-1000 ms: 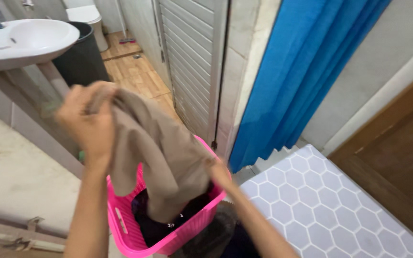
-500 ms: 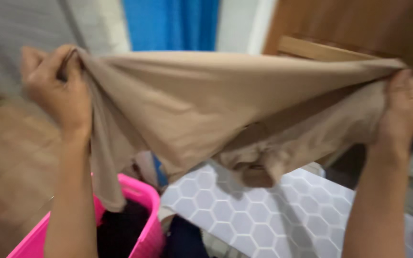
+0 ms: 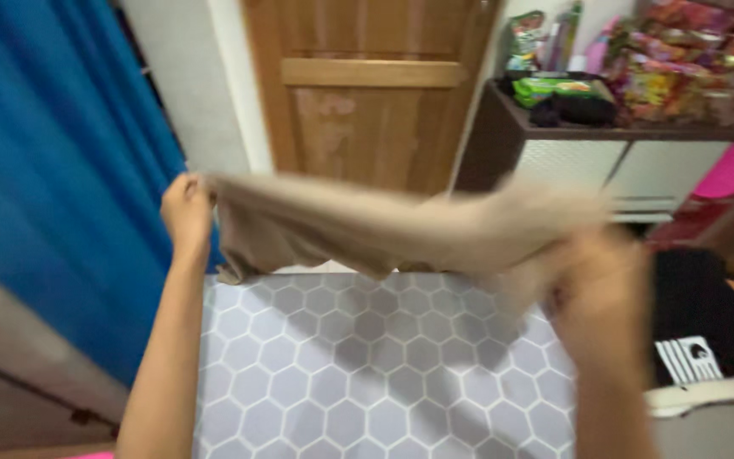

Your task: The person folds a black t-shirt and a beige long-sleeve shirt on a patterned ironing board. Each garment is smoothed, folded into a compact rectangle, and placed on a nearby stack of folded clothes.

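The left hand [image 3: 186,212] is clenched on one end of a beige cloth [image 3: 358,229], fingers wrapped over the bunched edge, the forearm running down from it toward the bottom of the view. The right hand [image 3: 598,285] is badly blurred; the other end of the cloth runs into it and seems to be gripped there, though the fingers cannot be made out clearly.

The cloth is stretched between the two hands, held in the air above the desk [image 3: 358,374], whose top is covered in a grey and white hexagon pattern. The cloth's lower edge sags close to the far edge of the desk near the left hand; whether it touches there cannot be told.

To the left of the desk hangs a blue curtain [image 3: 53,170]. Behind the desk, beyond the cloth, stands a brown wooden door [image 3: 367,85]. To the right of the door, behind the desk's far right corner, is a dark-topped cabinet [image 3: 596,149] with pale fronts, and on it lies a heap of colourful packets [image 3: 681,59]. Just right of the desk, beside the right hand, lies a black garment [image 3: 715,323] with a white printed patch.
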